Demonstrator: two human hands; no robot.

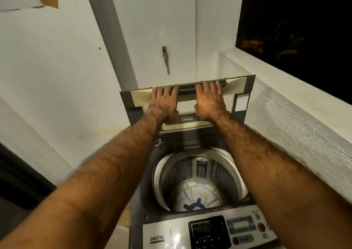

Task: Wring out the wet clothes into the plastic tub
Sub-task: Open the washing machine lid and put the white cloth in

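Holding the lid (236,84) of the washing machine (163,229) with both hands. The lid stands tilted up at the back of the machine, folded at its hinge line.

Left hand (164,101): palm flat on the lid face, fingers together, tips bent over the dark bar along the top edge; thumb tucked low, towards the middle. Right hand (208,99): same posture just beside it, fingertips hooked over the same bar, thumb pointing inward. A narrow gap separates the two hands — they do not touch. Both forearms reach out over the machine's opening.

Below the arms the drum (171,176) is in plain view, its perforated wall lit, with the pulsator (194,197) at the bottom carrying a blue cross-shaped mark. A strip marked "Detergent" (192,147) sits between the drum and the lid hinge. The control panel (208,229) is nearest me, display dark, "DIGITAL" printed to its left.

Wet clothes and plastic tub — I cannot tell where they are from this view.

Surroundings: a tap (165,55) on the white wall (57,77) behind the machine; a white ledge (276,81) to the right, darkness beyond it.
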